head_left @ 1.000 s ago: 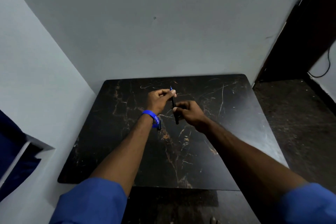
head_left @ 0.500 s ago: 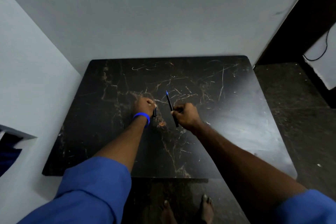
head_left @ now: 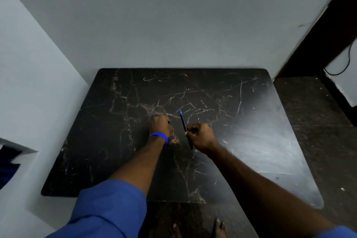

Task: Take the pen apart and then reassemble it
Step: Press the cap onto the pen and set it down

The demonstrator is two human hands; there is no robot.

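Note:
A thin dark pen body [head_left: 183,121] with a blue tip pointing away from me stands tilted over the black marble table [head_left: 251,141], gripped by my right hand [head_left: 201,136] around its middle. My left hand [head_left: 159,124], with a blue wristband, rests knuckles-down on the table a short way to the left of the pen. A small dark piece [head_left: 169,122], probably the pen's cap, peeks out from its closed fingers. The two hands are apart.
Grey walls close the table in at the back and on the left. The dark floor [head_left: 318,121] lies to the right, with a dark doorway at the far right. My bare feet [head_left: 218,228] show below the table's front edge.
A second ago both hands held the pen together above the table. My left hand has pulled away to the left with the small piece and lowered onto the table; my right keeps the pen body.

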